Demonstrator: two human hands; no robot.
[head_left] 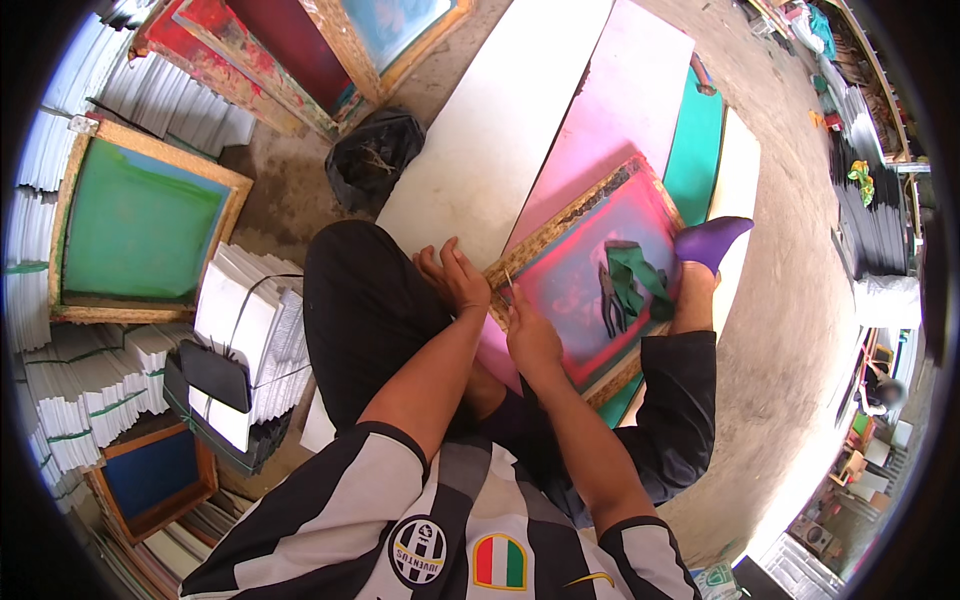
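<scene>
Mesh (568, 305) already spans the wooden frame (570, 218); edge work seems unfinished: the right hand (533, 340) pinches a thin stick (508, 277) (left hand (458, 280): grip, I cannot tell).

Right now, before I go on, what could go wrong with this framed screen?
1. The right hand seems to pinch a thin item, too small to identify, at the wooden edge; a slip might catch the left hand close by.
2. The black-handled pliers lie loose on the framed screen; if it tips, they could slide and perhaps scratch the mesh.
3. The purple-socked foot is right by the frame's corner and might nudge it.
</scene>
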